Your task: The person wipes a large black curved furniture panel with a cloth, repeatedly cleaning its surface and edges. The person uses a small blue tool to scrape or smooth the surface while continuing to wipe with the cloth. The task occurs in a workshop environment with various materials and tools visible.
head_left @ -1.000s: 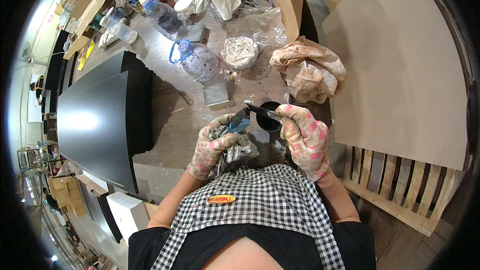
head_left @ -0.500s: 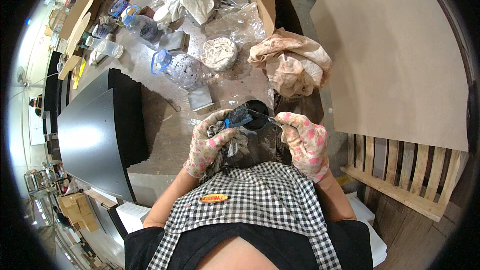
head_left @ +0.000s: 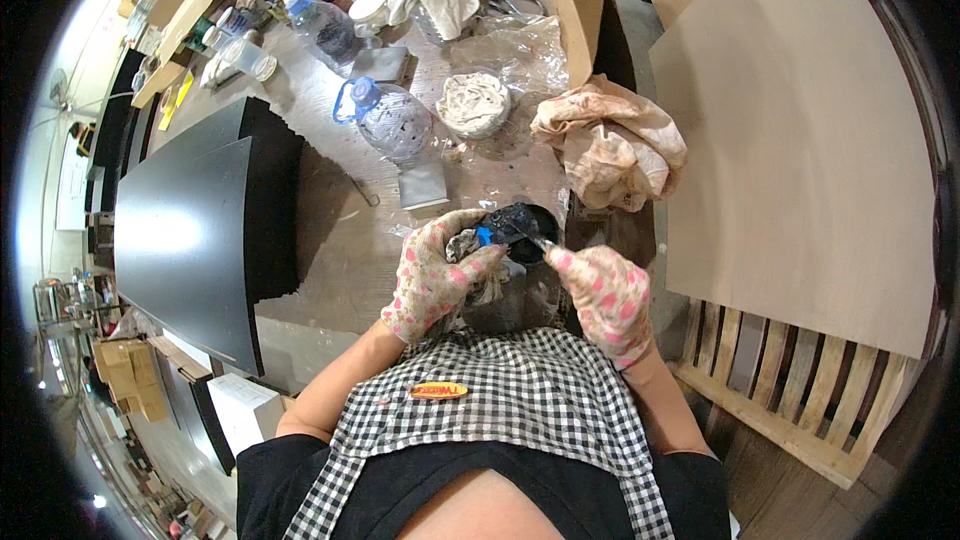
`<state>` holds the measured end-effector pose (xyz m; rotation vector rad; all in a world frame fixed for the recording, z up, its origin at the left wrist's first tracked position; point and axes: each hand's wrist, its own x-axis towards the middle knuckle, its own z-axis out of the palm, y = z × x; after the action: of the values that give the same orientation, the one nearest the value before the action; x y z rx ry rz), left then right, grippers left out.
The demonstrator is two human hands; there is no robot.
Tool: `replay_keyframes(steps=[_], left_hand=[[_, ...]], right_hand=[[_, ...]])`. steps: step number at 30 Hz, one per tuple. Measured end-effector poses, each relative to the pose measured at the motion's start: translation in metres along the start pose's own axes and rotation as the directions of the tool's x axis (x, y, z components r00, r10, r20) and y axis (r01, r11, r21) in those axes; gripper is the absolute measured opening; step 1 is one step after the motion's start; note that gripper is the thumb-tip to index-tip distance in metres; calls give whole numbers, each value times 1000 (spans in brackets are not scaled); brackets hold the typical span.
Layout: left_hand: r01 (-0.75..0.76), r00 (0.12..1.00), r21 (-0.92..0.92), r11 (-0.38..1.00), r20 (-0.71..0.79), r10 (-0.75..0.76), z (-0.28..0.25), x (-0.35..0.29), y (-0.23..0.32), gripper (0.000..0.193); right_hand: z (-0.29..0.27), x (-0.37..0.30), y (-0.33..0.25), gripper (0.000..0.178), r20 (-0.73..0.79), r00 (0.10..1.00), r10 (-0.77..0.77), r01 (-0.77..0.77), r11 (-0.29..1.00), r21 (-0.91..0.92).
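Note:
My left hand [head_left: 437, 275], in a pink-flowered glove, is closed round a crumpled, stained cloth [head_left: 463, 243] and a flat black-smeared scraper [head_left: 515, 218] with a blue part [head_left: 485, 236] near my fingers. From my right hand [head_left: 608, 298], gloved alike, a thin metal tool [head_left: 543, 242] points left and meets the scraper's blackened face. Its handle is hidden in my closed fingers, so its kind is unclear. Below both tools stands a round black pot [head_left: 545, 232], partly covered by them.
Stacked glossy black panels [head_left: 190, 230] stand at left. Beyond my hands lie a small grey block [head_left: 423, 186], a clear jug [head_left: 395, 125], a rolled white cloth [head_left: 474, 105] and a stained rag [head_left: 612, 145]. A large brown board [head_left: 800, 140] on a wooden pallet [head_left: 770, 380] fills the right.
The scraper has turned and now looks blacker and rougher. My right hand has moved left and tilted, bringing the thin tool over the scraper's face. The whole view has shifted slightly.

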<state>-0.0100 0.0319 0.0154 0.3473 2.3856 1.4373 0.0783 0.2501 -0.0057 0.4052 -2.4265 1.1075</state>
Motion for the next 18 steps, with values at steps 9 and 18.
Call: replay_keyframes(steps=[9, 18], left_hand=[[70, 997, -101, 992, 42, -66, 1, 2, 3, 39], [-132, 990, 64, 989, -49, 136, 0, -1, -2, 42]], right_hand=[[6, -9, 11, 43, -1, 998, -55, 55, 997, -48], [12, -10, -6, 24, -3, 822, 569, -378, 550, 745]])
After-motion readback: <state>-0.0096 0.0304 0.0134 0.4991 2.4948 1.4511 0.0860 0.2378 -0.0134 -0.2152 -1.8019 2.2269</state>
